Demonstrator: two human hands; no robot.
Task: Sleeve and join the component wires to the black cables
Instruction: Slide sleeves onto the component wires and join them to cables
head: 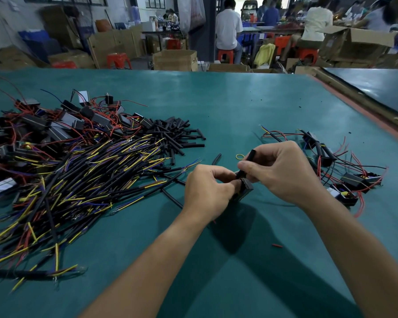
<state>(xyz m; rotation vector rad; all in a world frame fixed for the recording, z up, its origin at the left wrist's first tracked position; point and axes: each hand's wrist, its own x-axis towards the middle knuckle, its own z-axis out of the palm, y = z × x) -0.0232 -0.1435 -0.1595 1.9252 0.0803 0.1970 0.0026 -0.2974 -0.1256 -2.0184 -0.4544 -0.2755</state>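
Your left hand point(207, 187) grips a small black component point(246, 187) over the green table point(239, 106). Your right hand point(283, 173) pinches a black sleeve point(251, 156) angling up from it.

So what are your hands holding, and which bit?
The right hand pinches a black sleeve near its lower end; the left hand grips a black component by its left end.

Teal table point(239, 99); black sleeves point(177, 134); yellow, purple-tipped black cables point(78, 180); red-wired, seemingly black components point(44, 127).
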